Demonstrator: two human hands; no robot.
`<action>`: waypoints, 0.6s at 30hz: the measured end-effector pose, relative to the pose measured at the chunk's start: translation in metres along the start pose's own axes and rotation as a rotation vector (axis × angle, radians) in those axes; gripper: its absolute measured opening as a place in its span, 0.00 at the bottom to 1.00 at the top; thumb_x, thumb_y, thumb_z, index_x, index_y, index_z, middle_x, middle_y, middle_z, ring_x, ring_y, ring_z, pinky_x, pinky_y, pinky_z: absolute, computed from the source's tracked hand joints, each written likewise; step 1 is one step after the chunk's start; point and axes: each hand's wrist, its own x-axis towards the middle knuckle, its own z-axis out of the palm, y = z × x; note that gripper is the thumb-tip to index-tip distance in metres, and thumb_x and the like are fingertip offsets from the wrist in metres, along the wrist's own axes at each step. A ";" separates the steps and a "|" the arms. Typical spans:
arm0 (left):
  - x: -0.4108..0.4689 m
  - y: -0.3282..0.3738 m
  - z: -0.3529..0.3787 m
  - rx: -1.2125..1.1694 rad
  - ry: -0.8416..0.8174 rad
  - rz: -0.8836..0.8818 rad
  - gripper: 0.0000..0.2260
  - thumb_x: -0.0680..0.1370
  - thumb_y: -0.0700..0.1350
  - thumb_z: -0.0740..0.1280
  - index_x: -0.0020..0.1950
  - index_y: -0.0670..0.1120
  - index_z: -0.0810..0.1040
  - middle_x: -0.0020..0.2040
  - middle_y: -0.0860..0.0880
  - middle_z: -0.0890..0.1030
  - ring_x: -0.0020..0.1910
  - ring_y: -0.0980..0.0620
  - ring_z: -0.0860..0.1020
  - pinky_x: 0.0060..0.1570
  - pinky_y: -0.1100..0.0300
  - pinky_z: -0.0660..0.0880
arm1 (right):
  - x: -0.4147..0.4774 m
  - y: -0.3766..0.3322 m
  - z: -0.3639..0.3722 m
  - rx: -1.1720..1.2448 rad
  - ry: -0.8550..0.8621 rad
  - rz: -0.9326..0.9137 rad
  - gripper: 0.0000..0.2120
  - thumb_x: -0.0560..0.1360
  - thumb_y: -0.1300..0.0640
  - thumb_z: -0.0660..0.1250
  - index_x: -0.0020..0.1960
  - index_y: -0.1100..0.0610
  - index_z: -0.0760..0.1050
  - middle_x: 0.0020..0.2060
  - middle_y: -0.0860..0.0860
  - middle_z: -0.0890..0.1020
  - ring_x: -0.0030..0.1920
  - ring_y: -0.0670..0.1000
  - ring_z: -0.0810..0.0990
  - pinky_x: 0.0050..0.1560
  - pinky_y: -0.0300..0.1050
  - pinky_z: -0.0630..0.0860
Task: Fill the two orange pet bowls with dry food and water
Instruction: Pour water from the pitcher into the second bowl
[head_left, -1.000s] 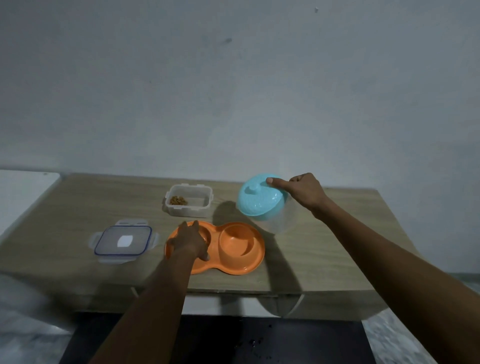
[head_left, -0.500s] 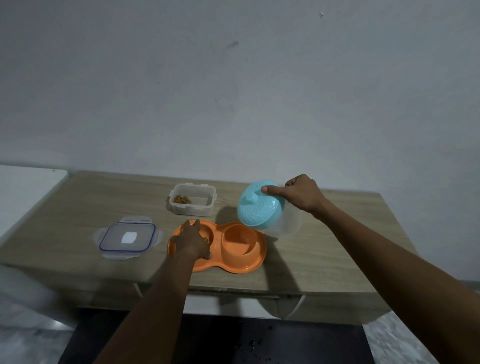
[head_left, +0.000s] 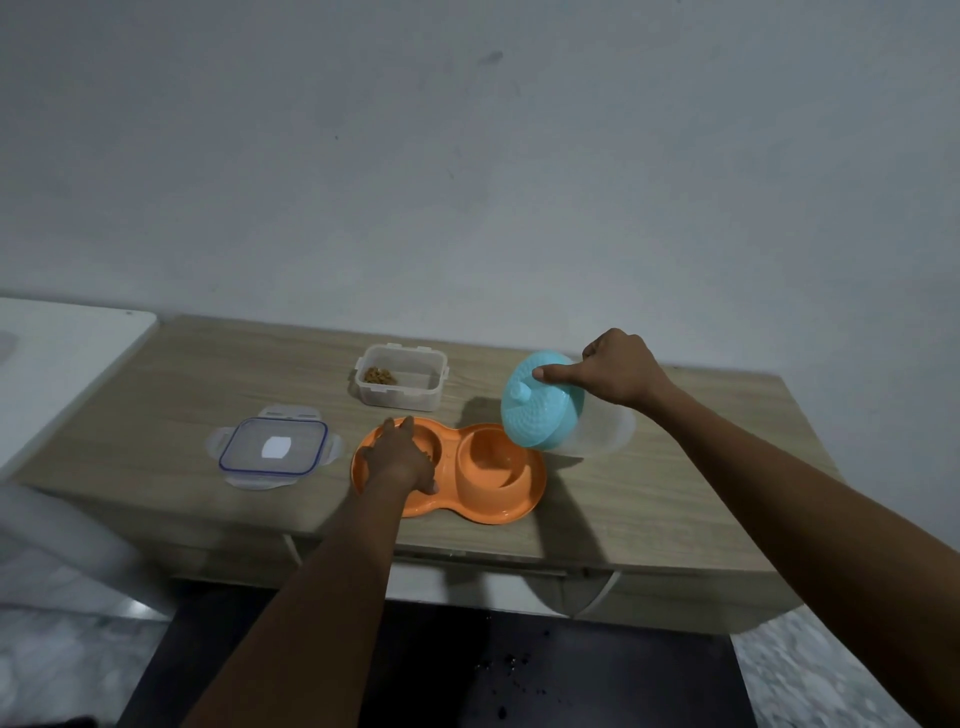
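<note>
An orange double pet bowl (head_left: 511, 501) sits near the front edge of the wooden table (head_left: 649, 499). My left hand (head_left: 400, 460) rests on its left cup, fingers spread over the rim, hiding most of that cup; a few brown pieces show beside my fingers. The right cup (head_left: 488, 460) is uncovered. My right hand (head_left: 618, 371) grips a clear jug with a light blue lid (head_left: 540, 410), tilted steeply toward the right cup, my forefinger pressing on the lid. I cannot tell whether water is flowing.
Behind the bowl stands an open clear food container (head_left: 400, 382) with a little dry food left in it. Its clear, blue-edged lid (head_left: 274, 447) lies flat to the left. A white surface (head_left: 62, 358) adjoins the table's left end. A wall rises close behind.
My right hand has tilted the jug further over and lowered it toward the right cup. My left hand has stayed on the left cup.
</note>
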 end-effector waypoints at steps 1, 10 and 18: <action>0.000 0.000 0.001 -0.002 0.002 -0.002 0.53 0.65 0.47 0.80 0.80 0.48 0.49 0.80 0.43 0.47 0.78 0.42 0.54 0.74 0.43 0.58 | 0.001 0.000 0.001 -0.022 -0.005 -0.008 0.36 0.63 0.32 0.77 0.25 0.55 0.57 0.23 0.49 0.61 0.28 0.50 0.63 0.32 0.46 0.59; -0.001 0.000 0.002 0.001 0.013 0.002 0.52 0.66 0.47 0.80 0.80 0.48 0.50 0.80 0.43 0.48 0.78 0.41 0.56 0.74 0.43 0.58 | 0.002 -0.007 0.003 -0.163 -0.056 -0.084 0.35 0.64 0.30 0.75 0.25 0.56 0.62 0.22 0.49 0.64 0.28 0.49 0.65 0.30 0.44 0.60; -0.001 -0.001 0.003 0.019 0.017 0.003 0.53 0.65 0.47 0.80 0.80 0.48 0.50 0.80 0.43 0.49 0.77 0.42 0.57 0.73 0.43 0.59 | 0.002 -0.007 0.002 -0.156 -0.067 -0.084 0.34 0.64 0.30 0.75 0.24 0.55 0.62 0.22 0.49 0.64 0.29 0.49 0.66 0.31 0.44 0.61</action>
